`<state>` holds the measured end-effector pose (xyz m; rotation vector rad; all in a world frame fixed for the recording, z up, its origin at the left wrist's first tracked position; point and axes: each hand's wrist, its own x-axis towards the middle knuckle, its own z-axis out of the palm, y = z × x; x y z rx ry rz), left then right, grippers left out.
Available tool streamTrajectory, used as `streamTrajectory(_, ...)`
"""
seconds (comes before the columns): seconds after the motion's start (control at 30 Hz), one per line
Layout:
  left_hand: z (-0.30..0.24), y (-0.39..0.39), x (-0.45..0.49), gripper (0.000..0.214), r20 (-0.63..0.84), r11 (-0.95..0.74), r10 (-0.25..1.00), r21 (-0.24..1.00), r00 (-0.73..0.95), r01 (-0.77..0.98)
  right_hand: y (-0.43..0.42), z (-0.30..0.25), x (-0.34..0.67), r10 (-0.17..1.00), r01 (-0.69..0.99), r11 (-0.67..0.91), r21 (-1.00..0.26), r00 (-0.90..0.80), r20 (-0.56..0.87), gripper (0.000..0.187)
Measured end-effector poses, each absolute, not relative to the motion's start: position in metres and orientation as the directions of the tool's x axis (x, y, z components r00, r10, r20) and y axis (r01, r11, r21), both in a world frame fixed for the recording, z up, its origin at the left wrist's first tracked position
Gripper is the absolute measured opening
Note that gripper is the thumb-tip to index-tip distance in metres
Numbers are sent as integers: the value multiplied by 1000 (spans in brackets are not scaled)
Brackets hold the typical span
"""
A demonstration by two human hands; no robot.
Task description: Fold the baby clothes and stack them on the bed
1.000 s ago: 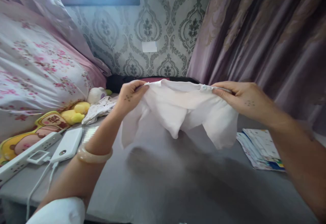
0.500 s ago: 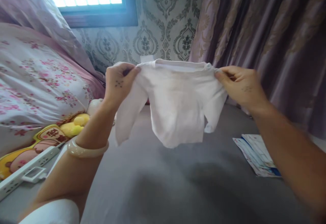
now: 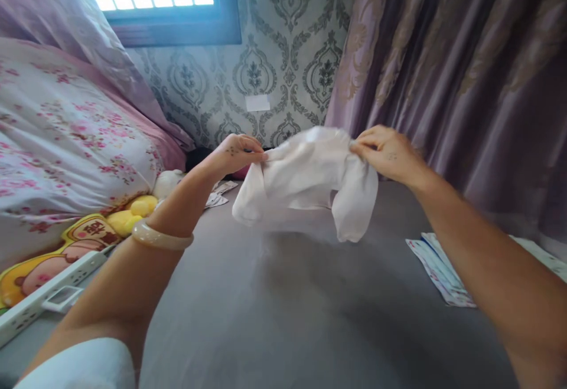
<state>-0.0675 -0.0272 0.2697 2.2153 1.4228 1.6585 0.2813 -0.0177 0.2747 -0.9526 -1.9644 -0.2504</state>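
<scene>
Left hand point(image 3: 234, 153): pinches the white baby shirt point(image 3: 305, 179).
Right hand point(image 3: 385, 153): pinches the other shoulder.
Room: bare grey bed point(image 3: 283, 306) below.
Shirt: soft, limp, crumpled.

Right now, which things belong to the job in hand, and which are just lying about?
In hand: small white garment, pinched by left hand and right hand.
Lying about: power strip, yellow soft toy, stack of printed sheets, floral quilt.

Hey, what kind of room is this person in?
Probably a bedroom: a floral quilt piled at left, long curtains at right, and a small white garment held over a grey sheet.
</scene>
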Motion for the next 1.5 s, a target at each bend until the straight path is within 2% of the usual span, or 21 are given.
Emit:
streamTrajectory(0.13, 268, -22, -71, 17, 759, -576, 649, 530, -46, 622, -14, 274, 277, 516, 734, 648, -204, -227, 826, 19)
streamTrajectory(0.23, 268, -20, -72, 18, 765, -586, 643, 522, -35, 620, -10, 274, 275, 563, 725, 659, -203, -295, 772, 20)
streamTrajectory(0.3, 268, -20, -71, 20, 773, -585, 632, 522, -54, 621, -6, 274, 275, 537, 728, 653, -211, -248, 806, 20)
streamTrajectory(0.37, 267, -21, -70, 23, 737, -573, 676, 545, -23, 613, -5, 275, 275, 500, 731, 647, -215, -194, 844, 20)
streamTrajectory(0.43, 266, -25, -69, 28, 696, -562, 718, 585, -7, 585, -10, 276, 275, 579, 681, 692, -239, -324, 748, 22)
streamTrajectory(0.5, 266, -32, -69, 32, 671, -571, 741, 638, -9, 516, -20, 279, 276, 658, 599, 729, -331, -480, 580, 25)
streamTrajectory(0.63, 273, -52, -74, 35, 583, -596, 801, 756, 135, 271, -44, 289, 284, 719, 440, 671, -597, -580, 382, 34)
streamTrajectory(0.7, 276, -56, -78, 36, 560, -589, 808, 783, 186, 200, -48, 293, 289, 741, 388, 613, -688, -584, 331, 37)
streamTrajectory(0.77, 277, -55, -80, 36, 544, -578, 816, 773, 195, 263, -46, 294, 292, 783, 437, 592, -678, -511, 355, 39)
streamTrajectory(0.83, 275, -54, -80, 33, 525, -561, 827, 742, 202, 367, -42, 293, 292, 798, 519, 596, -613, -467, 380, 41)
streamTrajectory(0.9, 272, -53, -77, 30, 498, -561, 828, 741, 258, 368, -40, 290, 292, 770, 521, 617, -590, -554, 315, 43)
streamTrajectory(0.97, 268, -53, -75, 28, 462, -558, 819, 778, 339, 288, -38, 287, 292, 728, 477, 622, -621, -644, 235, 45)
streamTrajectory(1.13, 263, -49, -73, 27, 383, -470, 876, 813, 293, 344, -38, 284, 293, 762, 542, 632, -554, -564, 317, 46)
streamTrajectory(1.23, 261, -53, -74, 30, 431, -509, 832, 844, 349, 169, -40, 286, 299, 710, 477, 627, -616, -676, 200, 49)
streamTrajectory(1.3, 260, -55, -73, 31, 458, -507, 826, 858, 330, 79, -38, 285, 301, 738, 475, 577, -665, -653, 174, 50)
streamTrajectory(1.4, 259, -49, -67, 30, 396, -424, 896, 898, 203, 118, -29, 278, 301, 832, 514, 537, -669, -452, 321, 47)
streamTrajectory(1.5, 255, -39, -60, 27, 377, -384, 923, 912, 73, 144, -19, 268, 296, 810, 492, 587, -643, -368, 457, 44)
